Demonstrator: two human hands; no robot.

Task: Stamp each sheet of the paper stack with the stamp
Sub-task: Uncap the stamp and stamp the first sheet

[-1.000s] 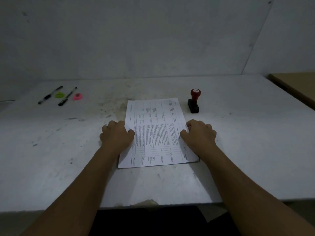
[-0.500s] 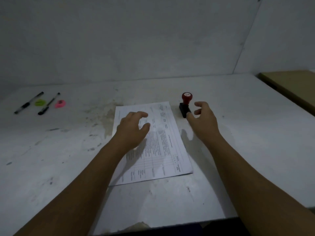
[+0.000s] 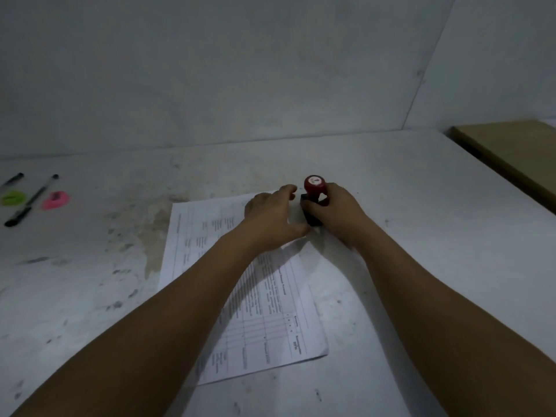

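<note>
A stack of printed white sheets (image 3: 207, 260) lies on the white table (image 3: 421, 266) in front of me. The stamp (image 3: 313, 188), red round knob on a black base, stands just past the stack's far right corner. My right hand (image 3: 340, 215) grips the stamp's black base from the right, fingers curled round it. My left hand (image 3: 270, 218) lies over the stack's far right corner, fingers loosely bent, its thumb next to the stamp base; I cannot tell whether it touches it. The stack's far right corner is hidden by my hands.
Two black pens (image 3: 33, 200) (image 3: 12, 179), a green tab (image 3: 12, 197) and a pink tab (image 3: 55, 200) lie at the far left. A brown board (image 3: 511, 155) sits at the right edge. Grey walls close the back.
Both hands left the stack's sides and moved forward. My right hand reached the stamp and closed round its base; my left hand slid up to the stack's far right corner.
</note>
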